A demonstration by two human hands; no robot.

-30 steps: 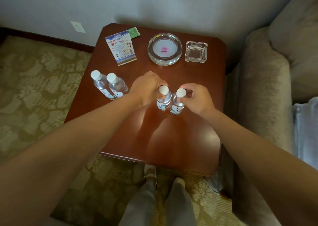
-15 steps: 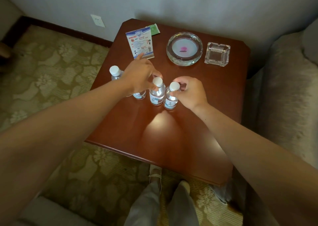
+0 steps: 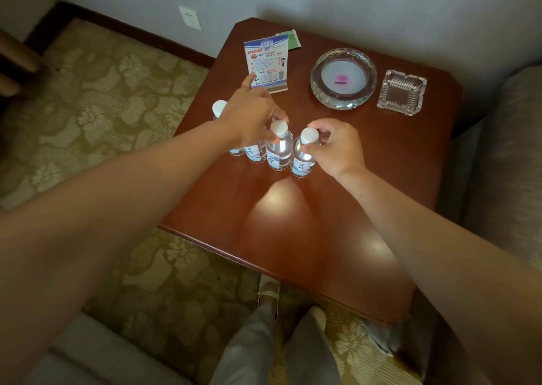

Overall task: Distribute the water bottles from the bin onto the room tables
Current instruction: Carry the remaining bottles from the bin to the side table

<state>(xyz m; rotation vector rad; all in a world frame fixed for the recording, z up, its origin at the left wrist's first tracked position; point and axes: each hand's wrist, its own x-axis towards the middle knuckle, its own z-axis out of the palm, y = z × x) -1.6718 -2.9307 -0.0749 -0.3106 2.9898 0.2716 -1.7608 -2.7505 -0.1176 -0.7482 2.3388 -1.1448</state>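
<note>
Several small clear water bottles with white caps stand upright in a tight row on the dark wooden table (image 3: 293, 223). My left hand (image 3: 252, 114) lies over the top of the second bottle (image 3: 254, 153), hiding its cap, with fingers curled around it and touching the third bottle (image 3: 278, 148). The leftmost bottle (image 3: 219, 108) shows its cap behind my left wrist. My right hand (image 3: 333, 147) pinches the neck of the rightmost bottle (image 3: 302, 163) just under its cap. No bin is in view.
At the table's back stand a printed card (image 3: 267, 64), a green packet (image 3: 289, 39), a round glass bowl (image 3: 343, 78) and a square glass ashtray (image 3: 401, 92). An armchair (image 3: 504, 150) adjoins the right side. Patterned carpet (image 3: 102, 105) lies left; my feet (image 3: 268, 292) are at the front edge.
The two bottles under my hands have slid left and now stand against the other pair, forming one row. My left hand shifted onto the second bottle. The camera view moved left.
</note>
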